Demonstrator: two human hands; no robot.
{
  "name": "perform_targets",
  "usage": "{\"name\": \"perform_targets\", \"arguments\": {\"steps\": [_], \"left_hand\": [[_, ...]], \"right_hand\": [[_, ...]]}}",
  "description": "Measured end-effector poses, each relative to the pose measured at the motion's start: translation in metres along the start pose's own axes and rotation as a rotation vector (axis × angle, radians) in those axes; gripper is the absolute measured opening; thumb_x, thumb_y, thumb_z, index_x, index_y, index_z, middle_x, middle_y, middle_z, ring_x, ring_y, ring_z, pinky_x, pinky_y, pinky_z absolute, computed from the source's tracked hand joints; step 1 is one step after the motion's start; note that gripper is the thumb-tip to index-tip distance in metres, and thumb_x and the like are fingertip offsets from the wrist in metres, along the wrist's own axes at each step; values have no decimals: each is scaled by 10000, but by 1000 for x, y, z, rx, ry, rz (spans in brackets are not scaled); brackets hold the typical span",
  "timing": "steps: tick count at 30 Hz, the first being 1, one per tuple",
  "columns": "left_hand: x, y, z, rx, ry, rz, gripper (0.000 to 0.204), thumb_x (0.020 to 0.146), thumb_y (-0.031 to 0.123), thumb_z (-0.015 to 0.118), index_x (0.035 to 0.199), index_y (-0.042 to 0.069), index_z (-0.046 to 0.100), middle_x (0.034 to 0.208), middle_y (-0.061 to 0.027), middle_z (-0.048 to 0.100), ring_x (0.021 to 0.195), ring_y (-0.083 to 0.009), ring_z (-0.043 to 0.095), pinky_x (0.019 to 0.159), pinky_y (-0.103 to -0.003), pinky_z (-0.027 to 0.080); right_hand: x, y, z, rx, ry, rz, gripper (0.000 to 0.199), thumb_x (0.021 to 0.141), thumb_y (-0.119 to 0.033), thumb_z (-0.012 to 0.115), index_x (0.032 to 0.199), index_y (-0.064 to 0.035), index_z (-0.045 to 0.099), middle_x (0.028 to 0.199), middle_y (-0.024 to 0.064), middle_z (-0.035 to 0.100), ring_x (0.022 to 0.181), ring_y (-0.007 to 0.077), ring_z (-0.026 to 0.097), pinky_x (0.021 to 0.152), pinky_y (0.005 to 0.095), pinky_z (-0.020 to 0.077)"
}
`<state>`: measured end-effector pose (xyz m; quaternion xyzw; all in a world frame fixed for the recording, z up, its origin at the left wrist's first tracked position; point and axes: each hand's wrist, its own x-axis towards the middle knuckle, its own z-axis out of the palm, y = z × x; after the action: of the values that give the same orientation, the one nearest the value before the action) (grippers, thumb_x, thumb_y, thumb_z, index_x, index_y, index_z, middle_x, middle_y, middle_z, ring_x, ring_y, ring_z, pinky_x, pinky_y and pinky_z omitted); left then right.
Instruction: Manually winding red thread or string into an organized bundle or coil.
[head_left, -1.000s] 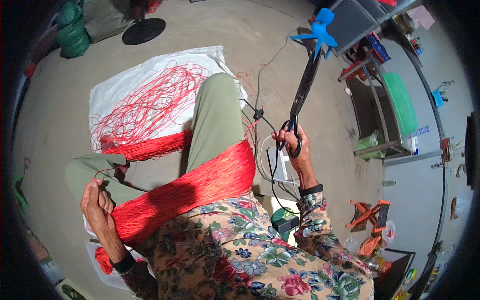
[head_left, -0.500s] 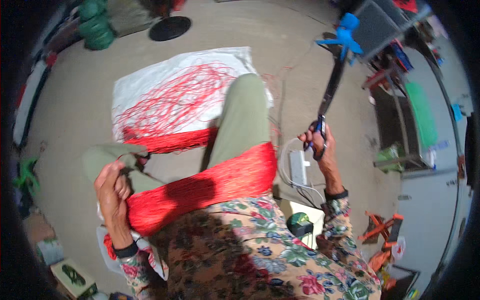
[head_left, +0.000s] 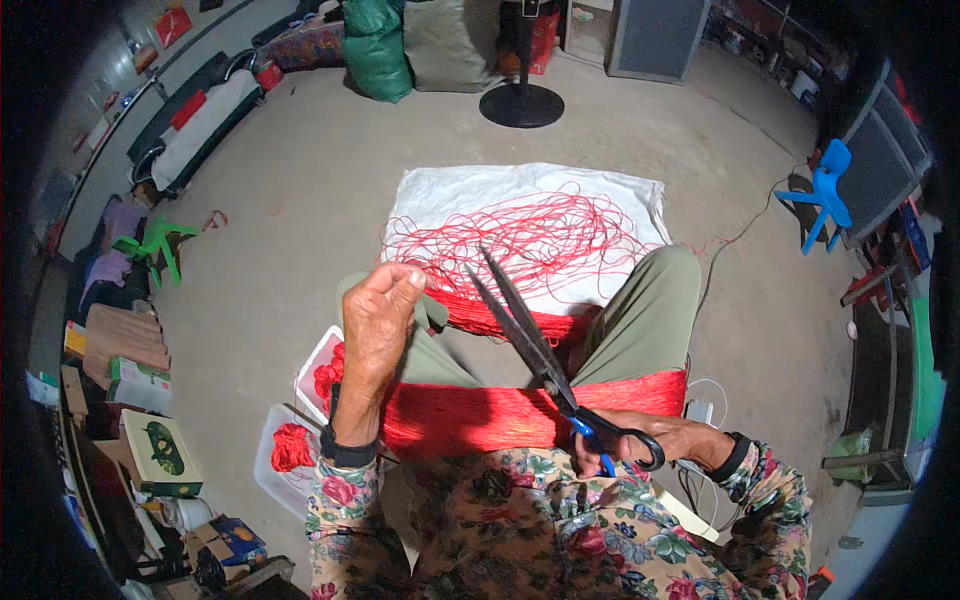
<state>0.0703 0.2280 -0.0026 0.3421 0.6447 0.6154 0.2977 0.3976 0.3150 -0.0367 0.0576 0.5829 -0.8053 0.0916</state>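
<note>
My right hand [head_left: 640, 430] is closed round the handles of large dark scissors [head_left: 537, 350] with black and blue grips. Their blades are slightly apart and point up and to the left, over my lap. My left hand [head_left: 378, 310] is raised above my left knee, fingers curled and thumb against the forefinger. What it pinches, if anything, is too small to tell. A thick band of red thread [head_left: 470, 418] lies across my thighs, under the scissors. Beyond my knees, loose red threads [head_left: 530, 240] spread over a white sheet [head_left: 430, 190], with a denser red bundle [head_left: 470, 313] along its near edge.
Clear plastic tubs [head_left: 272, 462] with red thread balls [head_left: 292, 447] stand at my left. A power strip [head_left: 698, 412] with white cables lies by my right thigh. Farther off are a round black stand base [head_left: 521, 105], a blue chair [head_left: 828, 190] and a green chair [head_left: 160, 245].
My right hand has brought the scissors from out at the right to above my lap, and the blades have parted. The left hand has risen off the red band. The view has swung left.
</note>
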Motion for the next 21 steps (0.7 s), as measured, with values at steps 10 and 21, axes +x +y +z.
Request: {"name": "perform_targets", "arguments": {"steps": [10, 21], "left_hand": [[-6, 5, 11, 108, -99, 169, 218, 969, 199, 614, 940, -12, 660, 735, 17, 602, 651, -41, 491, 593, -219, 417], [-5, -5, 10, -42, -313, 196, 249, 903, 206, 623, 792, -16, 631, 784, -58, 611, 673, -101, 539, 685, -256, 430]], "right_hand": [[12, -6, -5, 183, -63, 37, 624, 922, -575, 571, 1183, -16, 475, 938, 34, 515, 928, 140, 537, 905, 339, 491], [21, -30, -2, 50, 59, -40, 504, 949, -477, 598, 1120, -12, 504, 905, 26, 502, 856, 131, 546, 829, 324, 515]]}}
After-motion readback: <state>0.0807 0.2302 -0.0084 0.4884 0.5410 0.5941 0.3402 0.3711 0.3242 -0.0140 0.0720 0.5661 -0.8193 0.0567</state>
